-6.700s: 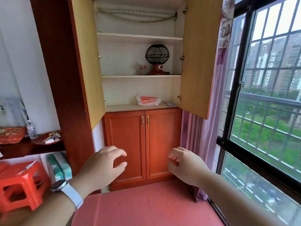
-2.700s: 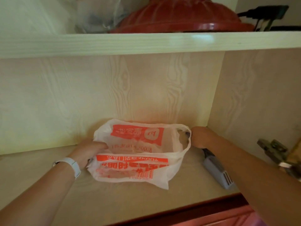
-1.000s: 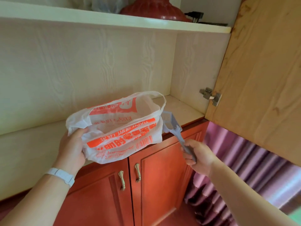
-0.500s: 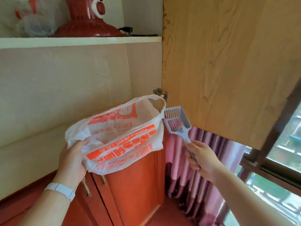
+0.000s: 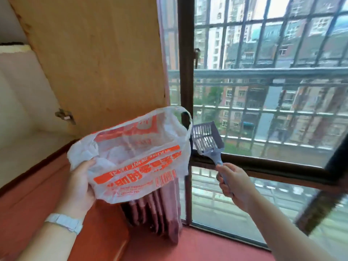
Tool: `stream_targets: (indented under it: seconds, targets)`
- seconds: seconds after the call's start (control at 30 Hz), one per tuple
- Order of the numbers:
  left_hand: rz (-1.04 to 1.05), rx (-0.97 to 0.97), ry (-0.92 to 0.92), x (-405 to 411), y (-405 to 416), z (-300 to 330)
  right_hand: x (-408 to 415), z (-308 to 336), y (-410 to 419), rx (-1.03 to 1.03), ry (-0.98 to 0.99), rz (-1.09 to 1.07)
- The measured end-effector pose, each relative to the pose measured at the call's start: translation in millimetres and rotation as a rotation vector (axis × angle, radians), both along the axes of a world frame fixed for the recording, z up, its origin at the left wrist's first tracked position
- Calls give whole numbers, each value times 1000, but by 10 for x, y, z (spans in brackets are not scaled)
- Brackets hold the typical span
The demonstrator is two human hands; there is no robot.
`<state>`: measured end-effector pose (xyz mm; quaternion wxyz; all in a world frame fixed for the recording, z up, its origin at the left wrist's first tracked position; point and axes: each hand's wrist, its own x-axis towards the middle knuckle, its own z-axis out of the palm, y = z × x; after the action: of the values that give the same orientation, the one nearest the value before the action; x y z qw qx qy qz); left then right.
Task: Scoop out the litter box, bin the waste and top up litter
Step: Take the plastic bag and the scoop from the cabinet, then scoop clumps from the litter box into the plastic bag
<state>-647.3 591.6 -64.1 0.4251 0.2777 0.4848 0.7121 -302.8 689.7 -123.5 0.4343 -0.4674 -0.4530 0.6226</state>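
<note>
The left hand grips a white plastic bag by its crumpled left edge, thumb curled over the top, and holds it up in the air. Just right of it, the right hand is wrapped around the handle of a grey-blue slotted litter scoop, whose head points up and away, nearly touching the bag's loop handle. The lower part of the scoop handle is hidden inside the fist. What the bag holds cannot be made out through the plastic. Its orange printing shows mirrored and blurred, so no words can be read; a barcode sits near its lower right corner. A pale watch band circles the left wrist. Beyond the bag stands an open wooden cabinet door, cut off at the top, with a gathered purple curtain below the bag. Beyond the right hand, a barred window shows apartment blocks.
</note>
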Motion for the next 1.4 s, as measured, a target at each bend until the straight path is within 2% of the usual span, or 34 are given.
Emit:
stream_targets:
  seconds: [0.2,0.33,0.5,0.67,0.77,0.9,1.03,1.23,1.4]
  targets:
    - [-184,-16,-23,947,521,-166,1199,-125,-239,-35,-35,-254]
    - [-328,10,26,1541,842,-246,1873,-178,-503,-80,-43,-427]
    - [-475,-21,35,2210,1298,-446,2491,-320,-911,-96,-27,-643]
    - [-708,-103,-1,2978,1751,-798,2991,-565,-1237,-166,-43,-838]
    - [-893,-113,3,3578,1985,-915,3210,-571,-1417,-181,-108,-983]
    - [-1110,-31,66,4338,2230,-921,3419,-556,-1611,-217,-214,-1138]
    - [-1273,-17,54,4937,2491,-1085,3521,-644,-1777,-246,-408,-1291]
    - [-1400,-125,10,5694,2262,-1305,3501,-641,-2250,-373,-643,-1439]
    - [-1487,-161,46,6222,1894,-1353,3674,-646,-2692,-441,-675,-1546]
